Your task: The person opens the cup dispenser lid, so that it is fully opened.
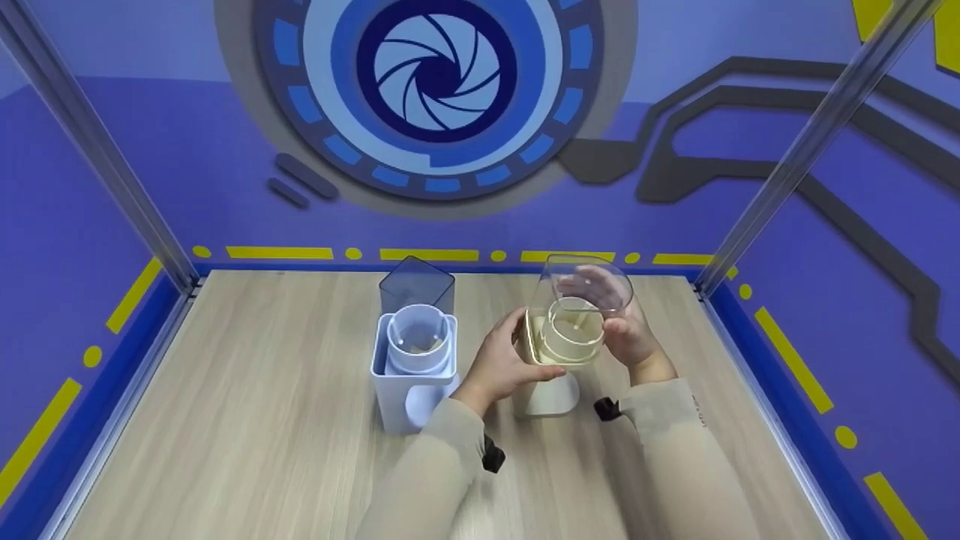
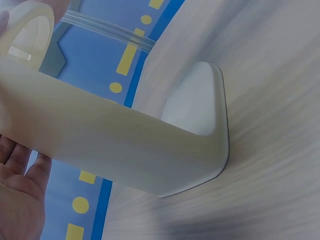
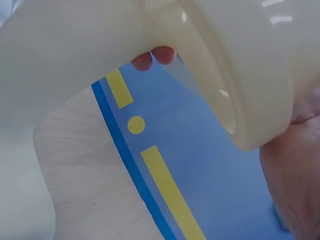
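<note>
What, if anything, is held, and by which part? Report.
The left grip holds the cream dispenser by its upper body; the right grip is at the dispenser's round cup, its hold unclear.

a booth-like workspace; patterned purple panels [image 1: 202,172]; metal posts [image 1: 806,150]; wood-grain tabletop [image 1: 277,390]

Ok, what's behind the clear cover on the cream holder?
Through the clear cover, fingers of the right hand show, with the purple wall beyond. The cream holder hides the tabletop directly behind it, so what's there can't be told.
</note>
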### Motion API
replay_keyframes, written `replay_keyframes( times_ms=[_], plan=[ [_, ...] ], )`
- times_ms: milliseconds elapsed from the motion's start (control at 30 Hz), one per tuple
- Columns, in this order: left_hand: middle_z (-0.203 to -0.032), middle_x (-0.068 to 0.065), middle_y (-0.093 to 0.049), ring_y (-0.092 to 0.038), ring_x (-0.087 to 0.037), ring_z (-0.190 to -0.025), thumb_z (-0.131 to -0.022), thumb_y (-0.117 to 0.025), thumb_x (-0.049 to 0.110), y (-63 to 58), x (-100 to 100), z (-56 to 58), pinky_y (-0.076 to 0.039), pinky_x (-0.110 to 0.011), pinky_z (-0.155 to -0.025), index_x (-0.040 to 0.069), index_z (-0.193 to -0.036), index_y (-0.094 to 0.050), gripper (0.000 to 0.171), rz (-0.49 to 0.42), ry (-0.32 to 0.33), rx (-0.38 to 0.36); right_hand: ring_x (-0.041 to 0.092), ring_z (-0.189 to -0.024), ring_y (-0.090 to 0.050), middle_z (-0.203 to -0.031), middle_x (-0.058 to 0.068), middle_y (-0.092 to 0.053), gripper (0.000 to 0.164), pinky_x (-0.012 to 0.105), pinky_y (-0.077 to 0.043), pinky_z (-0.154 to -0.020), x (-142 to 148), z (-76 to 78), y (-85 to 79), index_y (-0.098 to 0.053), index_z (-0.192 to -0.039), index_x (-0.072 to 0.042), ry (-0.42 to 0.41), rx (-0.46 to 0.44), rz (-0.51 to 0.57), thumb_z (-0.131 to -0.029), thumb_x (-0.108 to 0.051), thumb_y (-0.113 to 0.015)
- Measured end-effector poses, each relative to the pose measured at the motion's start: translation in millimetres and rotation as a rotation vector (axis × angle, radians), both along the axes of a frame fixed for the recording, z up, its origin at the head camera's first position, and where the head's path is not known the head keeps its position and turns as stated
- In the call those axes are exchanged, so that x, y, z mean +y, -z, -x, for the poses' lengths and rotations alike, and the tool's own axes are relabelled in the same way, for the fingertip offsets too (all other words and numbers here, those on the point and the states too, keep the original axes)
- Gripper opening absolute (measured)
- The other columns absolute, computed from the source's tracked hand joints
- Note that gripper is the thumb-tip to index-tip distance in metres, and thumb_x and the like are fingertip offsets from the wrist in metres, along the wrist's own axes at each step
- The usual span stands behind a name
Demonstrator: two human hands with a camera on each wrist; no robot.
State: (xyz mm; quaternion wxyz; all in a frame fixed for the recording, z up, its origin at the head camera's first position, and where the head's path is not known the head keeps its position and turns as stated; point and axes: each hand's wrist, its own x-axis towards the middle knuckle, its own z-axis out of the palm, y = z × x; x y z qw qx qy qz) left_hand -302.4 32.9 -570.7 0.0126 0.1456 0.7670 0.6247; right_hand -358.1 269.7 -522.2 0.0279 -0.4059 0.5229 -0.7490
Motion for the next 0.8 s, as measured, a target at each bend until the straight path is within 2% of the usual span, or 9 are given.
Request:
replay_keyframes(
  times_ms=[267, 500, 700, 800],
  plan=[
    [-0.168, -0.010, -0.057, -0.055, -0.030, -0.159, -0.068, -0.111, 0.030, -0.7, 1.5, 2.5, -0.044, -0.045, -0.137, 0.009, -0.172, -0.043, 0.126, -0.004, 0.015, -0.005, 0.029, -0.140, -0.073, -0.149, 0.019, -0.075, 0.088, 0.041, -0.061, -0.121, -4.4, 1.3, 2.7, -0.059, -0.157, -0.003, 0.006, 0.015, 0.081, -0.090, -0.050, -0.092],
    [-0.165, -0.007, -0.059, -0.057, -0.028, -0.157, -0.068, -0.111, 0.032, -0.1, -0.9, 1.1, -0.046, -0.041, -0.135, 0.011, -0.170, -0.045, 0.124, 0.003, 0.014, -0.006, 0.028, -0.142, -0.072, -0.151, 0.017, -0.074, 0.090, 0.040, -0.060, -0.121, -5.1, -0.2, 5.1, -0.058, -0.159, -0.005, 0.021, 0.026, 0.045, -0.092, -0.055, -0.090],
    [-0.155, -0.002, -0.066, -0.062, -0.021, -0.147, -0.066, -0.111, 0.038, -2.7, -3.3, 3.6, -0.050, -0.040, -0.131, 0.016, -0.165, -0.051, 0.118, 0.035, 0.012, 0.023, 0.025, -0.143, -0.070, -0.152, 0.015, -0.073, 0.090, 0.039, -0.058, -0.123, -4.6, -1.7, 2.2, -0.057, -0.160, -0.008, 0.017, 0.004, 0.030, -0.091, -0.053, -0.092],
    [-0.156, 0.000, -0.066, -0.062, -0.020, -0.146, -0.065, -0.112, 0.040, -2.5, -4.6, 3.7, -0.049, -0.041, -0.131, 0.017, -0.166, -0.051, 0.121, 0.060, 0.003, 0.020, 0.025, -0.145, -0.068, -0.155, 0.014, -0.072, 0.090, 0.039, -0.057, -0.124, -3.6, -3.6, 0.9, -0.055, -0.162, -0.008, 0.008, -0.002, 0.017, -0.092, -0.050, -0.093]
  ],
)
